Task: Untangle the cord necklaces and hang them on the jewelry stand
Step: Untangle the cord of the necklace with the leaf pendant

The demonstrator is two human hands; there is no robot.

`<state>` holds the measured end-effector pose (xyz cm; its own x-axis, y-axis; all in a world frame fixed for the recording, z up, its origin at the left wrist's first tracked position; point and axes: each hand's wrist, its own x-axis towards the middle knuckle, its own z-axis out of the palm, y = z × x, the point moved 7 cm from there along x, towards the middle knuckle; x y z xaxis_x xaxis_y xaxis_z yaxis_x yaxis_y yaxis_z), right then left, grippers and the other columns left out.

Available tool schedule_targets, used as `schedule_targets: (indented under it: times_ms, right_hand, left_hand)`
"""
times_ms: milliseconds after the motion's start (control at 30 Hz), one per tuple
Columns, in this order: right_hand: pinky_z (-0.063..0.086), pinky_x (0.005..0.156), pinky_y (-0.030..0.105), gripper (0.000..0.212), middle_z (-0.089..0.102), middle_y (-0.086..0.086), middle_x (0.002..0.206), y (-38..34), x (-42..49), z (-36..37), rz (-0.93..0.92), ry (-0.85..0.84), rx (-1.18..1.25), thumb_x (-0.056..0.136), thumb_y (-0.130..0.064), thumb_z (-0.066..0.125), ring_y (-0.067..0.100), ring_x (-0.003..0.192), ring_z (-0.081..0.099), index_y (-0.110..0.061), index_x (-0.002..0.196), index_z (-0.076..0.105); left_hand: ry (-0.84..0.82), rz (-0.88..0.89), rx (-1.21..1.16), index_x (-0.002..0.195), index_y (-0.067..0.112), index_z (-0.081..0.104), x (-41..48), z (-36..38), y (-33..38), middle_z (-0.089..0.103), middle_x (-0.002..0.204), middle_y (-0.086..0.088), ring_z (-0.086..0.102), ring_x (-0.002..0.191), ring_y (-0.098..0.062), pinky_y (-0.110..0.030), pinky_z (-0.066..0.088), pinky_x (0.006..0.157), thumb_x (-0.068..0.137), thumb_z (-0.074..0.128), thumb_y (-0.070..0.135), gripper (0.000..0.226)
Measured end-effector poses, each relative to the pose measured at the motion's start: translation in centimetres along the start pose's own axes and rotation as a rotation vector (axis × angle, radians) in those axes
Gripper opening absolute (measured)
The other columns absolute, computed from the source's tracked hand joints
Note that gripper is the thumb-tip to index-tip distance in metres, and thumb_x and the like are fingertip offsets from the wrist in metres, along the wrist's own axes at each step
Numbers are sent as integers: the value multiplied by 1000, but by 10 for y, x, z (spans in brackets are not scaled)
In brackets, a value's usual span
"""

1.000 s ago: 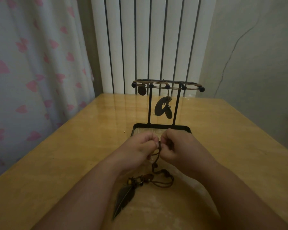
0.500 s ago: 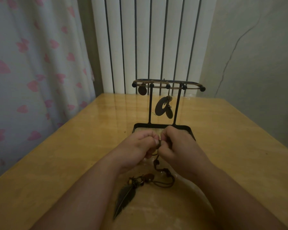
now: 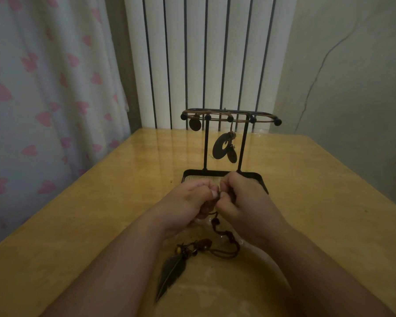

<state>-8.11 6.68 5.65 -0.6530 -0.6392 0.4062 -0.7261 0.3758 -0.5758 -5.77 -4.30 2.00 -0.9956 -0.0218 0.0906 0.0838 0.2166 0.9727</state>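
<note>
My left hand (image 3: 188, 202) and my right hand (image 3: 245, 202) are pressed together just in front of the stand's tray, both pinching the brown cord of a necklace (image 3: 224, 248). Its knotted cord hangs down from my fingers to the table, ending in beads and a dark feather pendant (image 3: 169, 274). Behind my hands rises the black jewelry stand (image 3: 240, 147). Cords lie along its top bar, with a small round pendant (image 3: 194, 124) at the left and a large ring-shaped pendant (image 3: 222, 147) hanging in the middle.
The wooden table (image 3: 78, 213) runs back to a white radiator (image 3: 204, 53). A curtain with pink hearts (image 3: 44, 99) hangs along the left edge, and a grey wall stands at the right. A tiny bead (image 3: 171, 180) lies left of the stand's tray.
My hands have shifted slightly toward the stand's tray while working the cord between the fingertips. The feather pendant and the stand have stayed in place.
</note>
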Motion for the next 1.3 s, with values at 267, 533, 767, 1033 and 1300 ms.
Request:
schedule_targets:
  times_ms: [267, 533, 767, 1033, 1300]
  right_hand:
    - [46, 58, 30, 3, 53, -8, 76, -2, 0, -1, -16, 35, 5, 84, -30, 47, 9, 67, 50, -30, 81, 46]
    - [45, 56, 28, 3, 53, -9, 75, -2, 0, -5, 0, 77, 70, 83, -33, 46, 7, 65, 50, -33, 80, 45]
    - [42, 52, 12, 18, 53, -12, 71, 4, -1, -5, 17, 57, 79, 91, -23, 54, -8, 65, 51, -35, 80, 48]
    - [41, 56, 12, 7, 54, -14, 70, 8, -2, -11, -5, 108, 50, 87, -28, 57, -3, 66, 50, -33, 83, 55]
    - [51, 63, 28, 9, 56, -8, 75, 9, 0, -7, 50, 32, -73, 88, -28, 57, 9, 68, 52, -29, 81, 52]
  left_hand:
    - [-77, -38, -183, 75, 20, 57, 2, 4, -2, 43, 69, 1, 36, 58, -12, -27, 30, 53, 83, 47, 21, 12]
    - [-42, -15, -227, 84, 13, 59, 3, 4, -1, 47, 71, -1, 40, 61, -11, -25, 36, 55, 83, 49, 23, 14]
    - [28, -4, -96, 85, 16, 63, 0, 1, 3, 52, 72, -1, 45, 62, -12, -27, 39, 57, 83, 50, 26, 17]
    - [114, 26, 73, 74, 24, 57, -2, -4, 9, 50, 60, 8, 43, 58, -10, -27, 38, 54, 95, 47, 11, 27]
    - [141, 65, 182, 76, 26, 59, -4, -3, 15, 53, 64, 6, 46, 60, -12, -32, 41, 58, 93, 53, 15, 21]
